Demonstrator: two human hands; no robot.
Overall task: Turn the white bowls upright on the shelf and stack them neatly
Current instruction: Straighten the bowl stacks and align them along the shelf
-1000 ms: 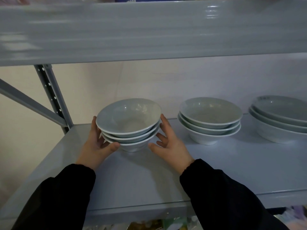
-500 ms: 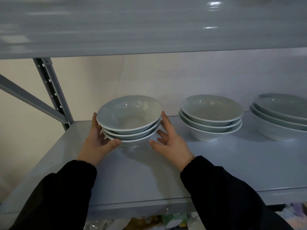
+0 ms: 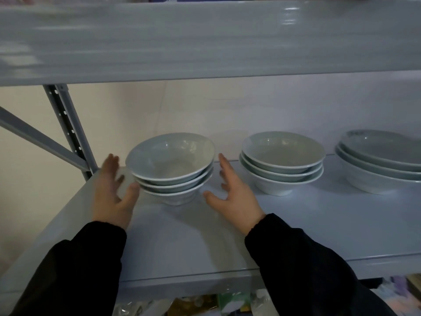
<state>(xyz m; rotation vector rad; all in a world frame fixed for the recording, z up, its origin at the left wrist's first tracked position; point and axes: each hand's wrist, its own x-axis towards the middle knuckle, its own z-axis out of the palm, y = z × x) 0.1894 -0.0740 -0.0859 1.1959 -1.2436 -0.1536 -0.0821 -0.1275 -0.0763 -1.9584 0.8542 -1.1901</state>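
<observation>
Site: grey metal shelf (image 3: 227, 238), seen from above the hands. An upper shelf (image 3: 205, 42) runs overhead, a perforated post (image 3: 66, 124) and a diagonal brace (image 3: 34, 135) stand at the left rear, and a pale wall is behind.
Bowls: three stacks of white bowls are noted, all mouth-up, with three bowls counted in each as far as shown.
Left stack (image 3: 169, 169): set on the shelf toward the left rear, between the two hands. The rims are nested, though the top bowl looks tipped slightly down to the left.
Middle stack (image 3: 282, 160): set just right of the right hand, apart from it, and evenly nested.
Right stack (image 3: 382, 163): wider bowls, cut off by the frame edge.
Left hand (image 3: 114, 192): blurred. The fingers are spread wide and straight, and nothing is gripped. The thumb lies against or just beside the lower rims; contact cannot be told.
Right hand (image 3: 234, 195): fingers splayed wide, palm turned toward the left stack. A narrow gap is seen between fingertips and bowls, and nothing is held.
Sleeves (image 3: 319, 270): black; both forearms are covered.
Below: clutter (image 3: 227, 304) is glimpsed under the shelf, too blurred to name.
Step in hand: judged to be the letting-go or final squaring of the left stack. No overturned bowl is visible.
Progress: judged near done, within what the frame shows.
Next move: if the lean is real, a light nudge from both sides at the rims is called for, to centre the top bowl. Otherwise the hands are to be drawn straight back, clear of the rims.
Risk: glazed bowls are expected to slide easily, so a brushed rim could shift the stack.
</observation>
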